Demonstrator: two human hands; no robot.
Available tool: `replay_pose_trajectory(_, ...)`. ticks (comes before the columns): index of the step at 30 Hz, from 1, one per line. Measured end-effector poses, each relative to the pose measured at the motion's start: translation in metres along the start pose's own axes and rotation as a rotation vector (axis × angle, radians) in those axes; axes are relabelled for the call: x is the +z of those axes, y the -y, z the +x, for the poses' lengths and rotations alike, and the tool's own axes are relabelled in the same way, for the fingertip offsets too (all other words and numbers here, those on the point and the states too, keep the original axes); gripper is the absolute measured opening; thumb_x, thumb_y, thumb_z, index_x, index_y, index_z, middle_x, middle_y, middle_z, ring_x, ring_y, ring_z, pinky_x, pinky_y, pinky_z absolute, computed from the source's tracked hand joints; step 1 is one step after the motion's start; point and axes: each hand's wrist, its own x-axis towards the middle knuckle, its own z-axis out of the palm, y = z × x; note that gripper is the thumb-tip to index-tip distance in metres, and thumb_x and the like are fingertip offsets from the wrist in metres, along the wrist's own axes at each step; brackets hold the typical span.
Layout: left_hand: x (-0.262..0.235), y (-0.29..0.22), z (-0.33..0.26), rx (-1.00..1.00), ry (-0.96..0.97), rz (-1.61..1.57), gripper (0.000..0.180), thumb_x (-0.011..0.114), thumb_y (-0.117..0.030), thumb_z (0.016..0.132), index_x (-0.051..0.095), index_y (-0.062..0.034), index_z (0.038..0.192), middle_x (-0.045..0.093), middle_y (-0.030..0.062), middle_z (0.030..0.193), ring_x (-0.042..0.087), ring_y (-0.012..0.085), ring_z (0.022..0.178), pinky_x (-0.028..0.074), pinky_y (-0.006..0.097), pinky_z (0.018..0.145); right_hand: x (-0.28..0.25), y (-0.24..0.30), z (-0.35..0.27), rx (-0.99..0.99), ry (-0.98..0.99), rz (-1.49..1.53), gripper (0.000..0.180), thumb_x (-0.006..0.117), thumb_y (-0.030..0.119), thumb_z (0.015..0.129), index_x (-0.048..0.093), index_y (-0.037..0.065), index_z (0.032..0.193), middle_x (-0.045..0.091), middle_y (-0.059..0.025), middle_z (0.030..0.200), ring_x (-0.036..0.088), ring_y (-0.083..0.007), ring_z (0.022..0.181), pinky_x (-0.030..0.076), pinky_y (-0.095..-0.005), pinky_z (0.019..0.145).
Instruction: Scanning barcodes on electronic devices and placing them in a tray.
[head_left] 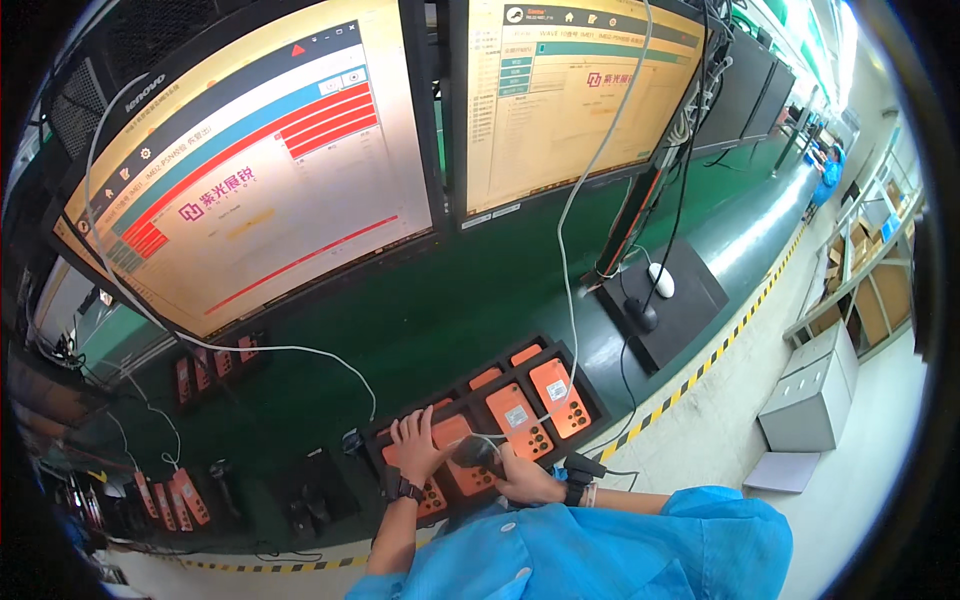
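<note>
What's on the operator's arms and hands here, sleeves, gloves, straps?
Both hands are bare, no gloves. Left hand: dark wristband like a watch, forearm bare below it. Right hand: dark strap at the wrist. Bright blue short-sleeved smock covers the upper arms.

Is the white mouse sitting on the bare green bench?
No, the white mouse rests on a black mat lying on the green bench.

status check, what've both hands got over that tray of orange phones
Left hand flat on an orange phone in the black tray. Right hand grips a dark handheld scanner. White cable trails across tray.
</note>
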Motion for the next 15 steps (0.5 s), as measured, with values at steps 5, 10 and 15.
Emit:
replay_pose_trajectory(5, -0.006, -0.007, 0.002, -0.001, -0.010, 0.020, 0.090, 0.067, -0.061, 0.075, 0.039, -0.0052, 0.140, 0.045, 0.0151, 0.130, 0.036, 0.0329, 0.128, 0.018, 0.055, 0.112, -0.023, -0.011, 0.003, -0.107, -0.183, -0.051, 0.039, 0.061, 0.014, 0.083, 0.037, 0.001, 0.111, 0.061, -0.0260, 0.088, 0.063, -0.0462, 0.081, 0.050, -0.0500, 0.069)
replay_pose_trajectory(10, 0.016, -0.029, -0.036, -0.096, 0.016, -0.009, 0.063, 0.068, -0.032, 0.081, 0.046, -0.0005, 0.131, 0.045, 0.0182, 0.131, 0.040, 0.0369, 0.124, 0.028, 0.055, 0.109, -0.118, -0.070, 0.015, 0.095, -0.586, -0.041, 0.039, 0.063, 0.011, 0.082, 0.041, -0.002, 0.112, 0.062, -0.0250, 0.074, 0.062, -0.0458, 0.071, 0.050, -0.0479, 0.058)
replay_pose_trajectory(15, 0.021, -0.071, -0.027, -0.315, -0.136, 0.306, 0.049, 0.060, -0.035, 0.083, 0.056, -0.0007, 0.119, 0.056, 0.0172, 0.121, 0.048, 0.0353, 0.117, 0.033, 0.052, 0.106, -0.183, -0.176, 0.080, 0.232, -0.724, -0.233, 0.059, 0.060, 0.006, 0.079, 0.033, -0.005, 0.130, 0.059, -0.0326, 0.101, 0.057, -0.0501, 0.094, 0.047, -0.0520, 0.077)
